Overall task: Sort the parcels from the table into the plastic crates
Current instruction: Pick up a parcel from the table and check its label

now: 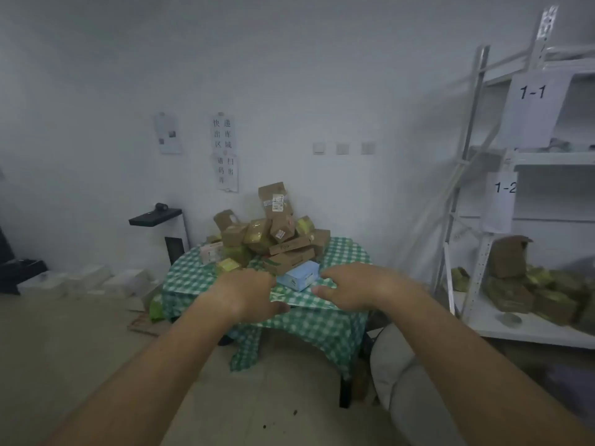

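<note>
Both hands reach forward, apart and holding nothing: left hand [244, 292], right hand [351, 286], flanking blue parcel [297, 275] at the tabletop [322, 313] edge (probably the easiest pick). Behind, parcel pile [273, 233]; no crates visible.

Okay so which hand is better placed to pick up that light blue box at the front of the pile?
Probably the right hand: its fingers reach the light blue cardboard box at its right edge. The left hand hovers by the box's left corner, over the green checked tablecloth. Neither holds anything.
</note>
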